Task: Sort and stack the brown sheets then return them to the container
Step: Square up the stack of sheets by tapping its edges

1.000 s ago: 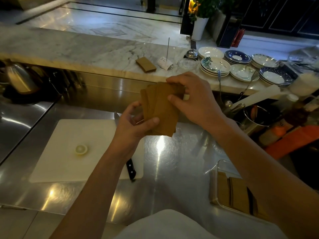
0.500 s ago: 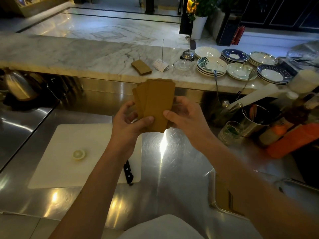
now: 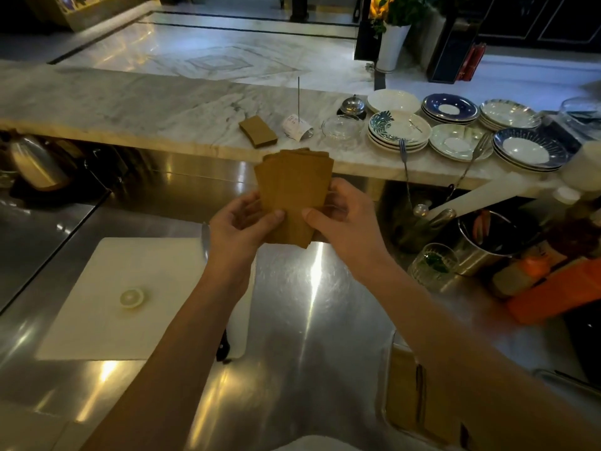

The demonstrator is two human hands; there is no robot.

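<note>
I hold a bunch of brown sheets (image 3: pixel 294 190) upright above the steel counter, slightly fanned at the top. My left hand (image 3: pixel 242 222) grips their lower left edge, thumb on the front. My right hand (image 3: pixel 341 216) grips the lower right edge, thumb on the front too. A metal container (image 3: pixel 388 362) at the lower right holds more brown sheets (image 3: pixel 406 385), partly hidden by my right arm. Another small stack of brown sheets (image 3: pixel 258 131) lies on the marble ledge beyond.
A white cutting board (image 3: pixel 130 288) with a lemon slice (image 3: pixel 131 298) lies at the left, a knife (image 3: pixel 222 346) along its right edge. Stacked plates (image 3: pixel 398 130), a glass (image 3: pixel 432 265), a steel pot (image 3: pixel 487 242) and bottles crowd the right. A kettle (image 3: pixel 35 161) stands far left.
My right hand has come down from the top of the sheets to their lower right edge. The sheets have turned upright and closed up into a tighter bunch.
</note>
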